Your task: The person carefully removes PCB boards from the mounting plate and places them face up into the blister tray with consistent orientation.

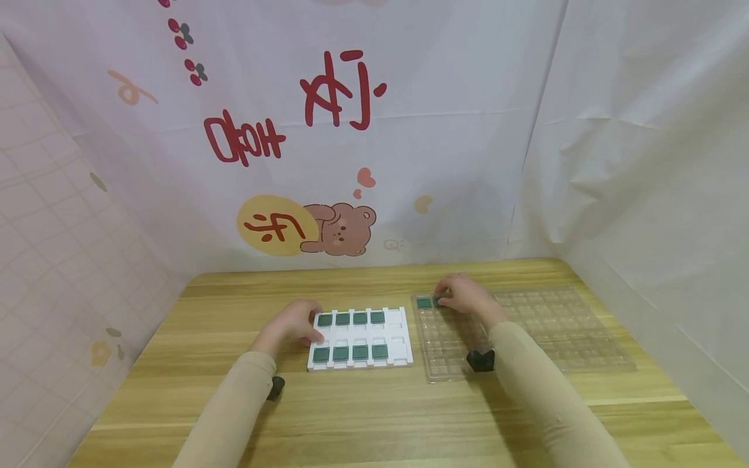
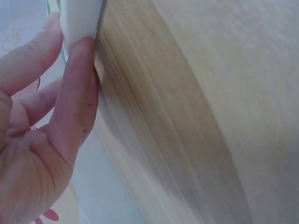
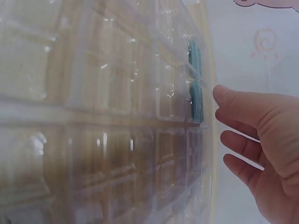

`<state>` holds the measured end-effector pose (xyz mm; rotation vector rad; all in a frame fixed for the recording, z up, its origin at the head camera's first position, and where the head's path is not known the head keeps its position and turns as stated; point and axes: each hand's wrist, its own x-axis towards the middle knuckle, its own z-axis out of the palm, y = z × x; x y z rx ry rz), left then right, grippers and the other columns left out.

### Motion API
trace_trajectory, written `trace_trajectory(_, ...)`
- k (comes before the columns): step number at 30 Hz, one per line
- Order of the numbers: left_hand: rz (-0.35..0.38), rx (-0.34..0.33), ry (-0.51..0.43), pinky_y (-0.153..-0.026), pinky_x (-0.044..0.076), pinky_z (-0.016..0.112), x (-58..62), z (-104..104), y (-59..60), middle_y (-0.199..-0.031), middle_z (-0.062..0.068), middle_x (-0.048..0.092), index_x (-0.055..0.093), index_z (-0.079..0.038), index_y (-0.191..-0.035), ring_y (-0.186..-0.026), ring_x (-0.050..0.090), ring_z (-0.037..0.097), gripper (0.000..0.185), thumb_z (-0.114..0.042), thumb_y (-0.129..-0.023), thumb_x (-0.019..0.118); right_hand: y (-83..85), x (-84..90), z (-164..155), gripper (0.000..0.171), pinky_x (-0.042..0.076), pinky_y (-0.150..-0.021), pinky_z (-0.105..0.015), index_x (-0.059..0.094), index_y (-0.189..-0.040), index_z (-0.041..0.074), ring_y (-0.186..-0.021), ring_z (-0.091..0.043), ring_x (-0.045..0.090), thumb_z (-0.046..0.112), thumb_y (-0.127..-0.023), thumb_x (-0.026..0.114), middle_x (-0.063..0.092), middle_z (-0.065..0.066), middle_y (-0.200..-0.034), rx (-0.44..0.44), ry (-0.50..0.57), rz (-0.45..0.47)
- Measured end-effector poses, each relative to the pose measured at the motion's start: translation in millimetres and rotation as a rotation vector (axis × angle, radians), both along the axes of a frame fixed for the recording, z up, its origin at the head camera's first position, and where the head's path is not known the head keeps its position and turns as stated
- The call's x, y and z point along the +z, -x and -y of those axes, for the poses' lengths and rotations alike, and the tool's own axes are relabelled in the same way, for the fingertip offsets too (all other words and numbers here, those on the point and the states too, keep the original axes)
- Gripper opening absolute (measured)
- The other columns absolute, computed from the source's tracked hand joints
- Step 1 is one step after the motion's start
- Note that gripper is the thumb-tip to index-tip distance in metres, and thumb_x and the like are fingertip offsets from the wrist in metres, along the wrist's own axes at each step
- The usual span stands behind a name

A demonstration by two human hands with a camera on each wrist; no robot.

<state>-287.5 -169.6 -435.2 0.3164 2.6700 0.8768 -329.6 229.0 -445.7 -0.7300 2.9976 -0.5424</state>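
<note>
The right hand [image 1: 462, 296], fingers loosely extended and gripping nothing, hovers at the far-left corner of the clear tray [image 1: 562, 328], beside a green chip [image 1: 424, 303] seated there. Seat chips flat; the left hand [image 1: 295, 323], fingers straight, should steady the white tray [image 1: 404, 338] left of it
</note>
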Motion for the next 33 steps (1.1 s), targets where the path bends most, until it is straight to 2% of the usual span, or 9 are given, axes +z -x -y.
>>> trace_trajectory(5,0.001,0.002,0.015,-0.060,0.056,0.029,-0.3,0,-0.1,-0.112,0.016,0.059,0.060,0.003,-0.124,-0.077,0.059,0.021,0.059,-0.005,-0.072,0.088,0.3,-1.2,-3,0.020,0.052,-0.091,-0.049,0.070,-0.109,0.001,-0.102,-0.032,0.063,0.011,-0.092,0.070,0.069,-0.012,-0.107,-0.001,0.062,-0.020)
trace_trajectory(13,-0.013,-0.011,0.027,-0.063,0.056,0.030,-1.5,1,0.2,-0.114,0.017,0.059,0.060,0.004,-0.124,-0.077,0.059,0.021,0.061,-0.007,-0.072,0.088,-8.4,2.4,0,0.027,0.048,-0.095,-0.051,0.069,-0.115,0.000,-0.107,-0.035,0.061,0.011,-0.092,0.071,0.069,-0.013,-0.112,0.013,0.088,-0.108)
trace_trajectory(18,-0.010,-0.013,0.012,-0.062,0.057,0.030,-1.5,1,-0.1,-0.115,0.019,0.059,0.059,0.006,-0.125,-0.074,0.060,0.020,0.061,-0.005,-0.072,0.088,-16.6,6.0,4,0.029,0.042,-0.102,-0.053,0.068,-0.116,0.002,-0.111,-0.036,0.058,0.013,-0.089,0.073,0.068,-0.013,-0.115,0.016,0.090,-0.194)
trace_trajectory(22,0.001,-0.012,0.002,-0.061,0.057,0.030,-0.9,1,-0.4,-0.114,0.019,0.058,0.058,0.006,-0.125,-0.074,0.060,0.020,0.061,-0.004,-0.073,0.087,-23.8,10.4,7,0.034,0.039,-0.106,-0.053,0.068,-0.119,0.004,-0.117,-0.035,0.055,0.015,-0.088,0.076,0.066,-0.012,-0.121,-0.001,0.117,-0.225)
trace_trajectory(27,0.002,-0.007,0.003,-0.061,0.057,0.030,-1.1,1,-0.1,-0.115,0.019,0.058,0.059,0.006,-0.126,-0.073,0.060,0.020,0.062,-0.004,-0.072,0.088,-32.1,17.1,12,0.038,0.040,-0.105,-0.053,0.067,-0.121,0.006,-0.119,-0.034,0.053,0.017,-0.087,0.077,0.065,-0.011,-0.123,0.007,0.156,-0.269)
trace_trajectory(33,-0.007,-0.020,0.012,-0.061,0.057,0.030,-2.0,1,1.0,-0.112,0.017,0.059,0.058,0.006,-0.126,-0.072,0.060,0.020,0.062,-0.004,-0.072,0.088,-36.5,21.5,17,0.038,0.041,-0.103,-0.051,0.068,-0.122,0.010,-0.116,-0.032,0.054,0.017,-0.086,0.078,0.066,-0.008,-0.120,0.058,0.163,-0.378)
